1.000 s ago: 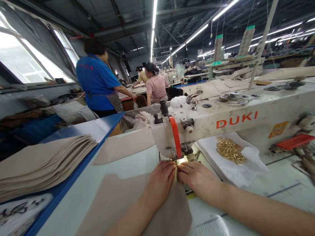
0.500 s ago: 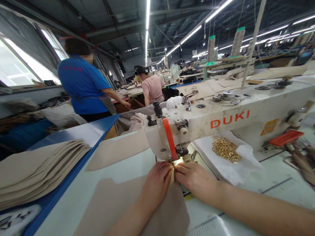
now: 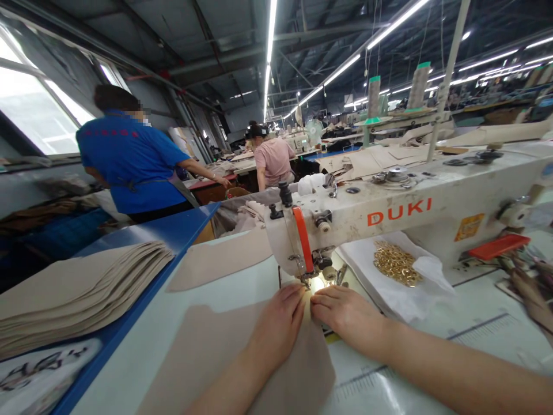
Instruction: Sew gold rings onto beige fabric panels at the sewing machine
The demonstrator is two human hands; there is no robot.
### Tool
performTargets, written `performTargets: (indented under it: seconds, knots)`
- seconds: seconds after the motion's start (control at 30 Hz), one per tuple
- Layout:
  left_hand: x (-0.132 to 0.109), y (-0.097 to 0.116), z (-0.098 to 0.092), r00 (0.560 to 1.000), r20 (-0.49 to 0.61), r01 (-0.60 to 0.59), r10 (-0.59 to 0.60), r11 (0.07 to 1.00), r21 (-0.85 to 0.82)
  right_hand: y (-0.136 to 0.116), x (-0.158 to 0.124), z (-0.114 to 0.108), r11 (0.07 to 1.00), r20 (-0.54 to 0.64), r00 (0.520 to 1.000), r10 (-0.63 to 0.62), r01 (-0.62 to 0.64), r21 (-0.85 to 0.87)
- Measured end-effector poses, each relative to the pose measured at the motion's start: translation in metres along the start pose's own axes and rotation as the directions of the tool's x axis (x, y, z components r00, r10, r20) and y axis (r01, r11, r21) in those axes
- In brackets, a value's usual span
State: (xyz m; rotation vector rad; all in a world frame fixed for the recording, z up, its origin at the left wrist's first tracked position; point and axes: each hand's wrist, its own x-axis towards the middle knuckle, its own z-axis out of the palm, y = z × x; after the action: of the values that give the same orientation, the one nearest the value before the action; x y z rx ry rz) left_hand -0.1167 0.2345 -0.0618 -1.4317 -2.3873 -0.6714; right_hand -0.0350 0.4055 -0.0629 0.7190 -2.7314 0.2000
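A beige fabric panel [image 3: 207, 340] lies on the pale sewing table, its far edge at the lit needle area of a white sewing machine [image 3: 302, 253]. My left hand [image 3: 280, 320] is on the panel just left of the presser foot, fingers closed together at the fabric edge. Just right of the foot, my right hand [image 3: 349, 314] grips the same edge with bent, closed fingers. My fingers partly hide the needle and the small spot between the hands. Another beige piece [image 3: 224, 259] lies flat behind the left hand.
A stack of beige panels [image 3: 82, 288] sits on a blue-edged table at left. Gold metal rings [image 3: 395, 264] lie on white cloth under the machine arm. Two thread cones [image 3: 374, 98] stand behind. A person in blue [image 3: 129, 155] and one in pink [image 3: 274, 158] are beyond.
The view has shifted slightly, so the machine appears a little further right. Both hands stay at the presser foot, with a slightly wider gap between them. The person in blue appears further left.
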Motion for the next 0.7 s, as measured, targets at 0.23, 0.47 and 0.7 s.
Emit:
performTargets:
  seconds: [0.23, 0.47, 0.7]
  knots:
    - [-0.0001, -0.0006, -0.0005, 0.999, 0.047, -0.011, 0.011, 1.000, 0.002, -0.0016, 0.0019, -0.0034, 1.000, 0.021, 1.000, -0.008, 0.008, 0.016]
    - [0.0031, 0.0000, -0.0024, 0.998, 0.059, -0.026, 0.023, 0.999, 0.044, -0.0005, 0.0038, -0.0027, 1.000, 0.011, 1.000, 0.003, -0.003, 0.002]
    - [0.0035, -0.0039, 0.0019, 0.999, 0.042, -0.023, 0.019, 0.996, 0.092, 0.0021, 0.0037, -0.0001, 1.000, 0.011, 1.000, -0.006, 0.006, 0.009]
